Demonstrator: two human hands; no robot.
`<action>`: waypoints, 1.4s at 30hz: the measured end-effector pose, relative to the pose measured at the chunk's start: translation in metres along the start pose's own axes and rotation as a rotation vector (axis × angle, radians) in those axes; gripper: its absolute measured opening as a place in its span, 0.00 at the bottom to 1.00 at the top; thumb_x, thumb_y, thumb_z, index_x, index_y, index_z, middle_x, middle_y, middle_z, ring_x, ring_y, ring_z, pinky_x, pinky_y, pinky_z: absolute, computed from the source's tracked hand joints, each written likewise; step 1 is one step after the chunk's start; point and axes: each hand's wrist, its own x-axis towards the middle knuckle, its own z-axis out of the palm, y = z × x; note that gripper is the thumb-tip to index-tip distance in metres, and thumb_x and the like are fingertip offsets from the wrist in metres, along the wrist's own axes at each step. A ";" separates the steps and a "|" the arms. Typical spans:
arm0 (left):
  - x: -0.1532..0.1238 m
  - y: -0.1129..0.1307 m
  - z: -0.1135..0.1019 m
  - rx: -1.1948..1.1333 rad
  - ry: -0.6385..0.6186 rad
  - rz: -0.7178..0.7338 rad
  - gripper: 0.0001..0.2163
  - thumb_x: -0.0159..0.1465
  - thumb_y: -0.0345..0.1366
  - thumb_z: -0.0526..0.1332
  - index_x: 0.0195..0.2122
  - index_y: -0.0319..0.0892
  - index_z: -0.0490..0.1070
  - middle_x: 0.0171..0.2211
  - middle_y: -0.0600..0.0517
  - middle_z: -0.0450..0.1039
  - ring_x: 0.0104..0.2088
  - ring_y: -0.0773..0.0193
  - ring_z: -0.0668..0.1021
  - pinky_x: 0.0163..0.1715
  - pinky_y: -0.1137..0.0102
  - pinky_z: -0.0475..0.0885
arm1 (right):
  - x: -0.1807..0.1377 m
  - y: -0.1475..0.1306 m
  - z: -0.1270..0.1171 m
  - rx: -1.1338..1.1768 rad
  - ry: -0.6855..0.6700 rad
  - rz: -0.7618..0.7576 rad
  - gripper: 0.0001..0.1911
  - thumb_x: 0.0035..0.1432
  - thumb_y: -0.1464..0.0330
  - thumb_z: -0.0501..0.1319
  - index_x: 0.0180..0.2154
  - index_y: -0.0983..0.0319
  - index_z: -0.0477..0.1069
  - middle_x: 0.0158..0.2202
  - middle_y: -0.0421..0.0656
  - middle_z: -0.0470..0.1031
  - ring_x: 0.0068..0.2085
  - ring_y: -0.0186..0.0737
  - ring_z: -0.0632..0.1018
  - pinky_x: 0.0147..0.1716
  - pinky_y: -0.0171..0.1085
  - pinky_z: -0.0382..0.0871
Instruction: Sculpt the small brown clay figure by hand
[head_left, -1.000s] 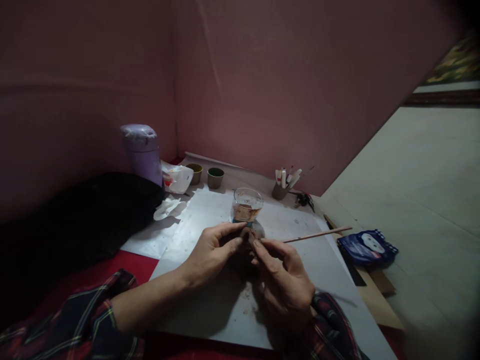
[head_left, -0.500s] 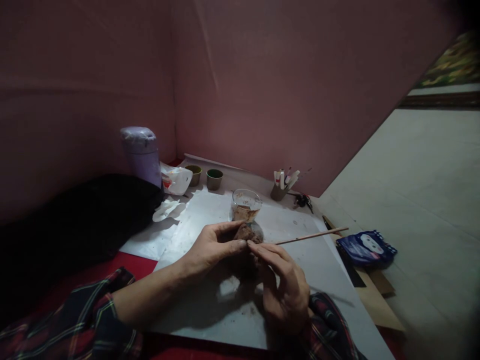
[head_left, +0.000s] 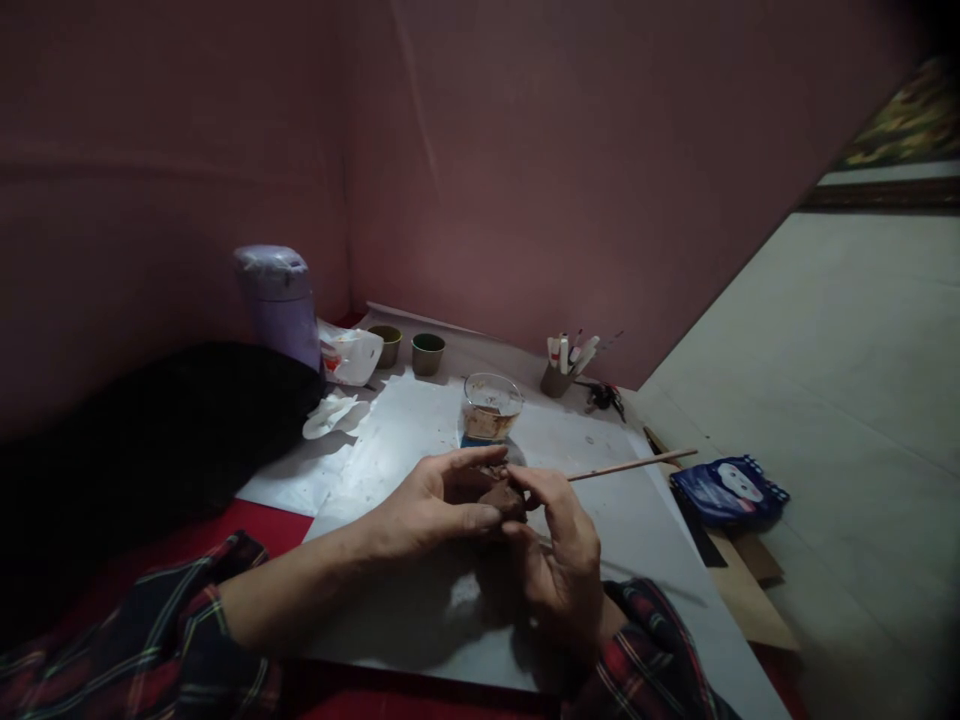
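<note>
A lump of brown clay (head_left: 504, 498) is held between my two hands, above white paper. My left hand (head_left: 427, 505) grips it from the left, thumb on the near side and fingers behind. From the right, my right hand (head_left: 559, 550) pinches it, with the index finger on top and the thumb lower down. Fingers cover part of the lump. Just beyond it stands a clear glass (head_left: 492, 408) with brown smears and some liquid. A thin wooden stick (head_left: 634, 465) lies to the right of my right hand.
White paper (head_left: 405, 420) covers the red table. Two small cups (head_left: 427, 355) and a plastic bag (head_left: 352, 355) stand behind, near a purple flask (head_left: 281, 310). A pen holder (head_left: 556, 380) and keys (head_left: 604, 398) sit at the back right. A blue pouch (head_left: 731, 492) lies at the right edge.
The clay lump has been turned in my hands. My right hand has shifted from fingers laid near the lump to a pinch on its right side, index finger raised on top.
</note>
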 end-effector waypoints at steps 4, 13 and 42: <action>0.001 0.002 0.003 0.003 0.081 0.047 0.26 0.55 0.33 0.71 0.55 0.44 0.68 0.46 0.44 0.78 0.41 0.61 0.81 0.41 0.67 0.73 | -0.002 -0.001 0.000 0.079 0.043 0.069 0.15 0.63 0.71 0.55 0.51 0.59 0.65 0.45 0.47 0.74 0.46 0.44 0.76 0.44 0.45 0.75; -0.002 0.000 0.012 0.280 0.065 0.114 0.24 0.49 0.25 0.70 0.48 0.40 0.71 0.46 0.45 0.77 0.47 0.56 0.78 0.47 0.62 0.72 | -0.008 0.003 0.007 0.089 0.157 0.081 0.19 0.61 0.73 0.57 0.54 0.59 0.63 0.48 0.48 0.72 0.49 0.44 0.75 0.49 0.47 0.73; -0.004 0.007 0.014 0.361 0.153 0.105 0.21 0.53 0.28 0.65 0.49 0.39 0.75 0.44 0.45 0.80 0.41 0.57 0.81 0.41 0.64 0.76 | -0.005 0.003 0.005 0.262 0.183 0.352 0.11 0.64 0.65 0.57 0.47 0.59 0.70 0.38 0.43 0.79 0.38 0.39 0.80 0.38 0.37 0.77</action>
